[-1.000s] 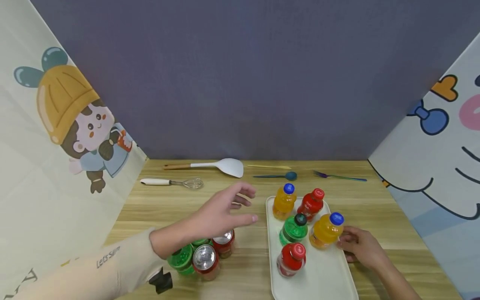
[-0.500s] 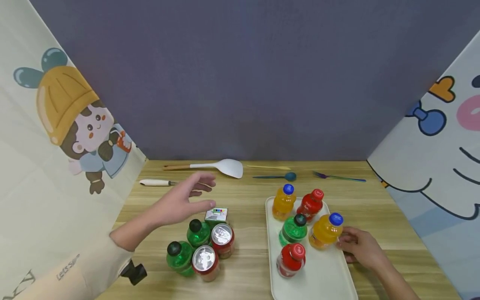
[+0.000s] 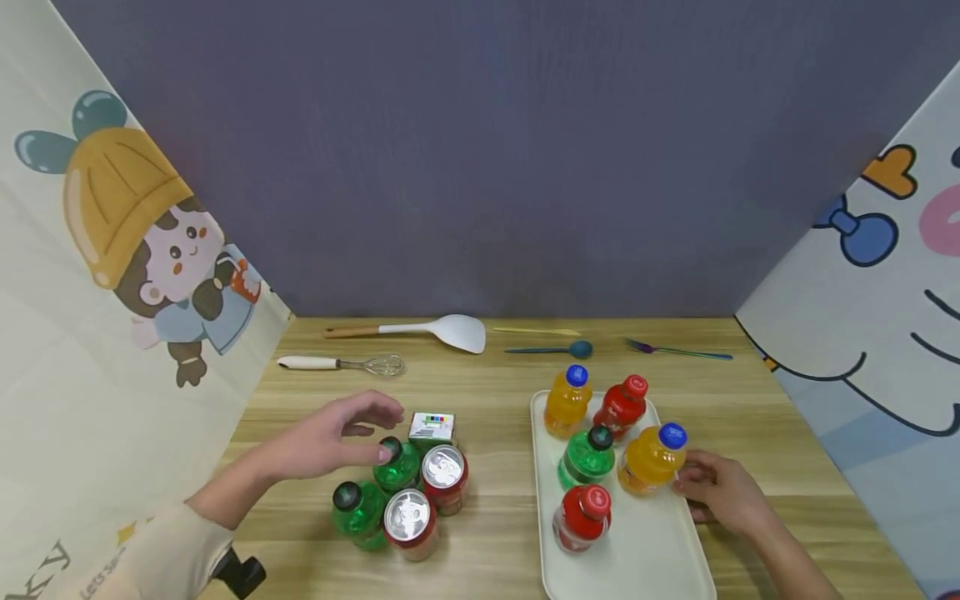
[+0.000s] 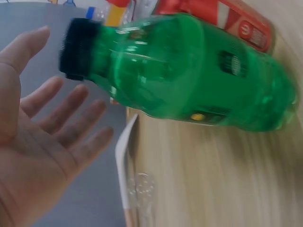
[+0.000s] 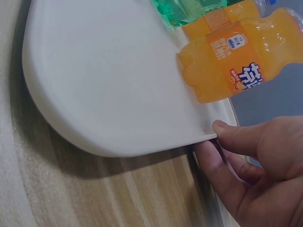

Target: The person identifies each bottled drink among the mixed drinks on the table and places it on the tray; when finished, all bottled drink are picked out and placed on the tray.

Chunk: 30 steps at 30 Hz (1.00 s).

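My left hand (image 3: 330,437) reaches in from the left, fingers spread and holding nothing. Its thumb overlaps the cap of the rear green soda bottle (image 3: 396,467) in the head view. A gap shows between the palm and a black-capped green bottle (image 4: 189,71) in the left wrist view. Close by stand another green bottle (image 3: 358,517) and two red soda cans, a front can (image 3: 410,525) and a rear can (image 3: 445,478). My right hand (image 3: 723,496) pinches the rim of the white tray (image 5: 109,85) between thumb and fingers, beside an orange soda bottle (image 5: 236,56).
On the tray also stand a rear orange bottle (image 3: 567,404), a green bottle (image 3: 585,460) and two red bottles, one at the front (image 3: 581,521). A small box (image 3: 432,427) sits behind the cans. A spatula (image 3: 457,332), whisk (image 3: 382,365), spoon (image 3: 577,350) and fork (image 3: 675,352) lie at the back.
My left hand has moved left, away from the tray side, then down toward the green bottles. The right hand stays at the tray's edge.
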Motion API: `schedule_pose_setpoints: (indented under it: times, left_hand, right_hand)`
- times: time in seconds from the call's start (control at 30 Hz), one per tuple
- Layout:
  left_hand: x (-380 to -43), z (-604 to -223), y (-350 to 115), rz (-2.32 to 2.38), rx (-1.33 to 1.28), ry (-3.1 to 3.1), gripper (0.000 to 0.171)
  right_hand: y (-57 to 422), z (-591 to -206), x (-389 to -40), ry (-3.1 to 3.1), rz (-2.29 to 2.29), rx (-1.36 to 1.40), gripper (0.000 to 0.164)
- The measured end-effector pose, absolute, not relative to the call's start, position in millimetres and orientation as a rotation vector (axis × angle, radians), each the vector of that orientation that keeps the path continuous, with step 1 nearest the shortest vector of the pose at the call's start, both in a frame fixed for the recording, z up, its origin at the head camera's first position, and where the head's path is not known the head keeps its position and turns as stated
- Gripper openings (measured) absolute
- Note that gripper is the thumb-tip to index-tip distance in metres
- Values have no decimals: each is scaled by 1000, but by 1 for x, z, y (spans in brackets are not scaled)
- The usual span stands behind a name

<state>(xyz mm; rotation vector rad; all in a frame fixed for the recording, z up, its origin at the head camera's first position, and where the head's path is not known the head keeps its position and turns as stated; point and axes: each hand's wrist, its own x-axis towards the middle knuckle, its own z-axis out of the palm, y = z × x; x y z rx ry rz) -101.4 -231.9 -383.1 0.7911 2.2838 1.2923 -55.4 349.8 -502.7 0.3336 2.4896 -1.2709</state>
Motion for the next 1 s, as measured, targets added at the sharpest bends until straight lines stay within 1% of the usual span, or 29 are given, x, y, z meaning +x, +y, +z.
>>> schedule_pose_setpoints:
  times: [0.27, 0.83, 1.0]
  left_hand:
    - [-99, -403, -236, 1284, 842, 2272, 38]
    - [-104, -407, -233, 1235, 860, 2289, 38]
    - [-104, -409, -231, 1208, 887, 2296, 40]
  right_hand:
    - [350, -503, -56, 2486, -1273, 336, 61]
    - [348, -502, -57, 2496, -1261, 342, 62]
    - [347, -501, -55, 2496, -1261, 350, 62]
